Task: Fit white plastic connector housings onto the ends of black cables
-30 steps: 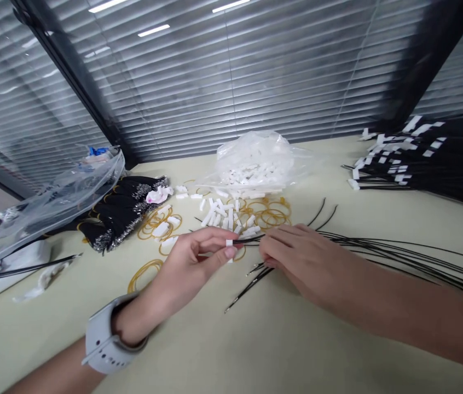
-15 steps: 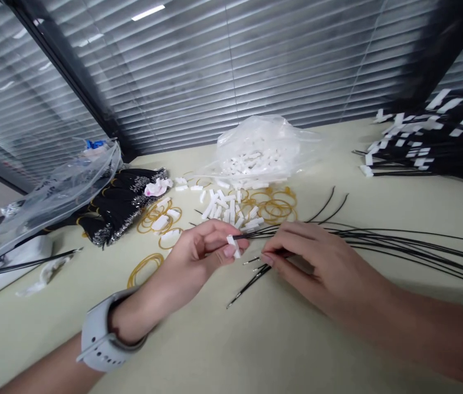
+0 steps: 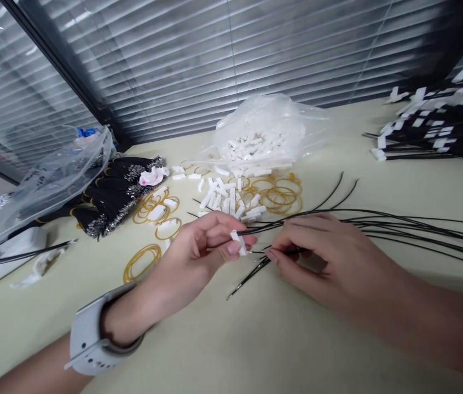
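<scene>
My left hand [image 3: 210, 246] pinches a white connector housing [image 3: 238, 242] between thumb and fingers. Several black wires run from the housing's right side over toward my right hand [image 3: 313, 243]. That hand is closed in a pinch on a black wire [image 3: 258, 252], whose metal-tipped end points at the housing and lies at or very near its lower part; whether it is inside, I cannot tell. More loose black wires [image 3: 252, 278] with metal terminals stick out below my right fingertips. The long wires [image 3: 420, 229] trail off to the right.
Behind my hands lie a pile of white housings [image 3: 231, 200] and yellow rubber bands [image 3: 278, 197]. A clear plastic bag [image 3: 262, 128] of white pieces stands further back. Bundled black wires [image 3: 110, 197] lie left; finished-looking wires with white housings [image 3: 428, 128] are stacked right.
My right hand's wire end has come up to the white housing, closing the gap that showed before. The view has shifted slightly.
</scene>
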Action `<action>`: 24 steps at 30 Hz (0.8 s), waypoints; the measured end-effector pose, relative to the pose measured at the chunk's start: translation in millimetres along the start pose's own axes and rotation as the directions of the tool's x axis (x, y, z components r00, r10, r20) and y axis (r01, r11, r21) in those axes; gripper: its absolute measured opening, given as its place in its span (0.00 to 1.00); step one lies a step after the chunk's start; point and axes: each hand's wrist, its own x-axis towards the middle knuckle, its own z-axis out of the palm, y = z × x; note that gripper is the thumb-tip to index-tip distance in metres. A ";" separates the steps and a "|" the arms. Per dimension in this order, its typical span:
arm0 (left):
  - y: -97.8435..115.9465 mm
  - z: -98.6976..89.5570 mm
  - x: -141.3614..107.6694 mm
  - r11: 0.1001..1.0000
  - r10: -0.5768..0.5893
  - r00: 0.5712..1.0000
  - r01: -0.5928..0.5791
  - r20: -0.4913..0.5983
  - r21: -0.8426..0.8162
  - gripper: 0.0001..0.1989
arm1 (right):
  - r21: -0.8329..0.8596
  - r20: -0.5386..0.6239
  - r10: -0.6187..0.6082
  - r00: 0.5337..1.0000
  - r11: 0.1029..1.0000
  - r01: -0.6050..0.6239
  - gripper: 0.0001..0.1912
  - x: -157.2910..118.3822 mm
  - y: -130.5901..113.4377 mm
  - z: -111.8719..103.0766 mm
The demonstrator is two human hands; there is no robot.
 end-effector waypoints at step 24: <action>-1.2 4.8 -4.7 0.983 0.043 0.999 -0.044 0.013 0.178 0.07 | 0.055 0.142 0.018 0.990 0.998 -0.026 0.08 1.2 -0.6 2.9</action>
